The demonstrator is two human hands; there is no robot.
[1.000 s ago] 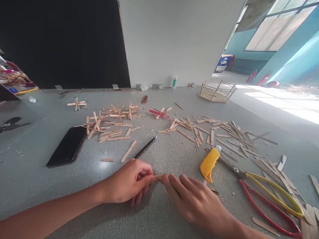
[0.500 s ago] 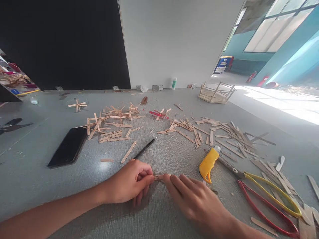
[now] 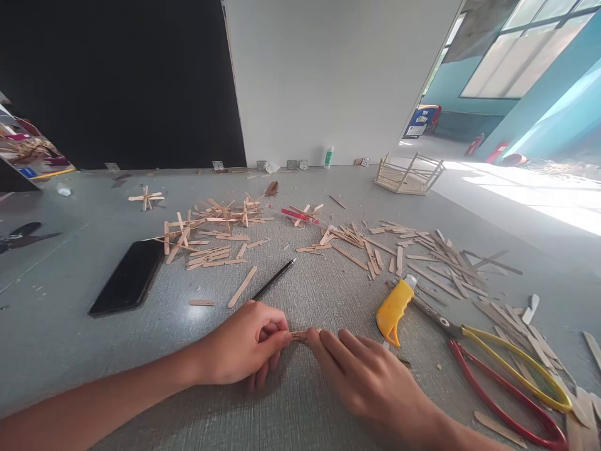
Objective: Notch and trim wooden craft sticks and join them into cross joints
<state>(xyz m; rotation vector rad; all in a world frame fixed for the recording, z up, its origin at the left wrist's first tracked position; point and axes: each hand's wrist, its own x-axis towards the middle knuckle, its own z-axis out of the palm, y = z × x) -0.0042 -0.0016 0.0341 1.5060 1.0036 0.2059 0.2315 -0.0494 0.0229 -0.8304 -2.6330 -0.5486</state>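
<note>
While the left hand (image 3: 237, 343) pinches one end of the slim wooden piece (image 3: 299, 336) at the frame's lower centre, the right hand (image 3: 369, 374) covers the other, its grip unclear; likely light, stiff and snappable, the piece is best held near both ends.

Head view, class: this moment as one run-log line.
left hand: pinching wooden piece; right hand: fingertips at its other end; pen: beyond left hand
</note>
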